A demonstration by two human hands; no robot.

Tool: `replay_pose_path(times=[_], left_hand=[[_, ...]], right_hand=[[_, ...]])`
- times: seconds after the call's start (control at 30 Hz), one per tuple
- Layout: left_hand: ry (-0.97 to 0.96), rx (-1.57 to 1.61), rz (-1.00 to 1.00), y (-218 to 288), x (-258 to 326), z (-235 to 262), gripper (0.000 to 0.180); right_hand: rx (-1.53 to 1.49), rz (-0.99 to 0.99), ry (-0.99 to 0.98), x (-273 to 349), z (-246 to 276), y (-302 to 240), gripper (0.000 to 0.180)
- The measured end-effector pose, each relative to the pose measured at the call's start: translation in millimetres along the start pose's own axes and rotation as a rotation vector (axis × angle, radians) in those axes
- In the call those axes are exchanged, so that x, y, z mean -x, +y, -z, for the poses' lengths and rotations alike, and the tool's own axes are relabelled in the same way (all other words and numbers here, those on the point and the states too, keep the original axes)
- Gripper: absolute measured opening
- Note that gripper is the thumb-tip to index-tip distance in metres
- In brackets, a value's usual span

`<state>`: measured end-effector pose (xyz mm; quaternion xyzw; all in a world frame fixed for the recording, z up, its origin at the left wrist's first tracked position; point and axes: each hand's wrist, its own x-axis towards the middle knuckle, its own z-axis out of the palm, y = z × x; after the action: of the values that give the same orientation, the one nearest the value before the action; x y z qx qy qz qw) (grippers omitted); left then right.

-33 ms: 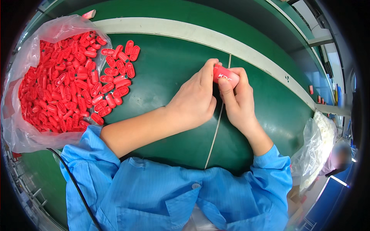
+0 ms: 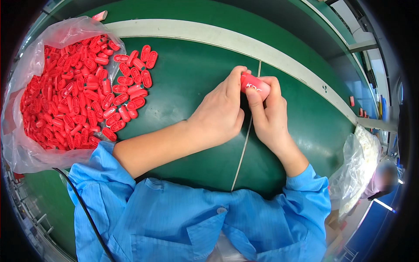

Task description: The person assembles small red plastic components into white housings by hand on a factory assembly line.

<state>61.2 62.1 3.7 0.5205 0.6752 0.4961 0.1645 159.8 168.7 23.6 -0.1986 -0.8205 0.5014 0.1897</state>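
Both hands meet over the green tabletop, a little right of centre. Between them is a small rounded casing, red fading to pink, with white lettering on its side. My left hand closes round its left end, and the fingertips there are partly hidden. On the other end, the thumb and bent fingers of my right hand pinch it. To the left, several loose red oval caps lie on the tabletop, some showing their hollow side.
A clear plastic bag full of red caps stands open at the left. A pale rail curves along the far side. At the right sits another clear bag with whitish contents. A black cable runs past my left sleeve.
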Motion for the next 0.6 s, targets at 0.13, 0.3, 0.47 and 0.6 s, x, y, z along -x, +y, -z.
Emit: replay_pose_path(times=[0.13, 0.3, 0.47, 0.6], left_hand=[[-0.06, 0.014, 0.008, -1, -3, 7, 0.06], [-0.084, 0.28, 0.008, 1, -16, 18, 0.044], [-0.154, 0.621, 0.202, -4, -32, 23, 0.029], [0.007, 0.464, 0.265, -6, -46, 26, 0.035]], right_hand=[[0.201, 0.056, 0.03, -3, 4, -1, 0.023], [-0.239, -0.165, -0.131, -8, 28, 11, 0.026], [-0.218, -0.051, -0.086, -9, 22, 17, 0.034], [-0.324, -0.116, -0.099, -15, 26, 18, 0.043]])
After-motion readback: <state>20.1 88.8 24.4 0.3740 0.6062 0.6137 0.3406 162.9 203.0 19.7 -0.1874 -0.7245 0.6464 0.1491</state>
